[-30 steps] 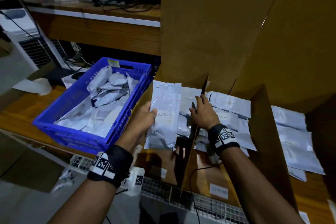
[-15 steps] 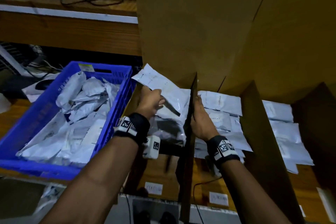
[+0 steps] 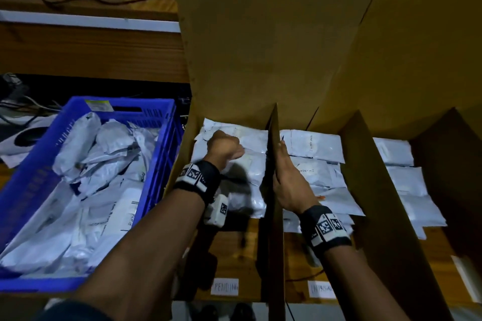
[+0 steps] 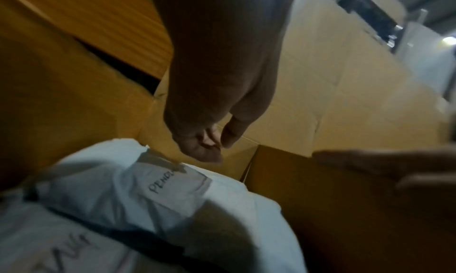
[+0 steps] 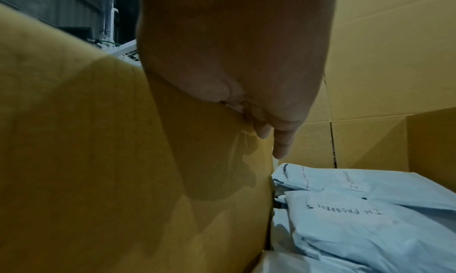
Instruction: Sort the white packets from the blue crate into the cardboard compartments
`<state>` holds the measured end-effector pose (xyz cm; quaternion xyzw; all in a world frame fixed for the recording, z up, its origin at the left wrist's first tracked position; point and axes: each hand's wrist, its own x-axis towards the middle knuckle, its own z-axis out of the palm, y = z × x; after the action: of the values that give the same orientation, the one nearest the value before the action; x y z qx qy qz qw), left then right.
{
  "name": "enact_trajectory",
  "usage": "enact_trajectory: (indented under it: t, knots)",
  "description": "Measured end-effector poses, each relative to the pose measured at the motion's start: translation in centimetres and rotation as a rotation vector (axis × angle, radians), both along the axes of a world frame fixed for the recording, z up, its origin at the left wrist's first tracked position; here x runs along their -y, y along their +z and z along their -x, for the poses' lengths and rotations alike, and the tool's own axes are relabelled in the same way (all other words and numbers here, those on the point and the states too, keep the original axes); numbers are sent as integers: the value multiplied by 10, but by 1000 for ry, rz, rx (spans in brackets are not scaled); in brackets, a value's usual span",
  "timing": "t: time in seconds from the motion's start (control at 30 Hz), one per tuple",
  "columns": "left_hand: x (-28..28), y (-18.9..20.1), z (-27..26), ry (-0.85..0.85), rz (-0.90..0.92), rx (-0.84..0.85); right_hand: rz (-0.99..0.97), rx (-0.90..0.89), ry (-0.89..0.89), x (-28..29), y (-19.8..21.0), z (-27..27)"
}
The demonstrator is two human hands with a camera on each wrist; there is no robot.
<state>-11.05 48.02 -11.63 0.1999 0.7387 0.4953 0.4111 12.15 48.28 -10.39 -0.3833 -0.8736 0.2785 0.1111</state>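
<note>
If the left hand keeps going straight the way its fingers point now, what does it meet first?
Most likely the cardboard back wall of the leftmost compartment: the left hand points at it just above the white packets. Depth is unclear.

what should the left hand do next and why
Probably draw the left hand back to the blue crate for another packet. Its fingers hang loose and hold nothing above the packet marked PENDING, which already lies in the leftmost compartment, and the crate is far from empty.
</note>
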Motion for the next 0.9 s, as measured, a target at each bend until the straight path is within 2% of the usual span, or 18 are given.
enact_trajectory:
  t: [0.1, 0.13, 0.2, 0.23, 0.3, 0.47, 0.57, 0.67, 0.77, 0.9]
  knots:
    - [4, 2, 1, -204, 49, -697, -3, 6, -8, 3, 2, 3]
    - [2, 1, 2, -291, 57, -838, -2, 11, -12, 3, 3, 3]
    - [-2, -4, 1, -532, 237, -975, -6, 25, -12, 3, 3, 3]
    - [-4, -7, -2, -661, 343, -977, -8, 36, -13, 3, 4, 3]
    - [-10, -14, -4, -811, 495, -936, -5, 63, -20, 3, 5, 4]
    - [-23, -21, -9, -862, 607, -945, -14, 103, -36, 3, 2, 6]
    - [-17, -6, -12, -833, 554, -962, -38, 121, -45, 2, 0, 7]
    - [7, 19, -17, -741, 392, -1002, -30, 125, -45, 3, 6, 6]
    - [47, 49, -23, -588, 195, -1026, -50, 169, -64, 8, 15, 9]
    - [123, 89, -24, -461, 149, -1034, -204, 218, 1, 22, 24, 15]
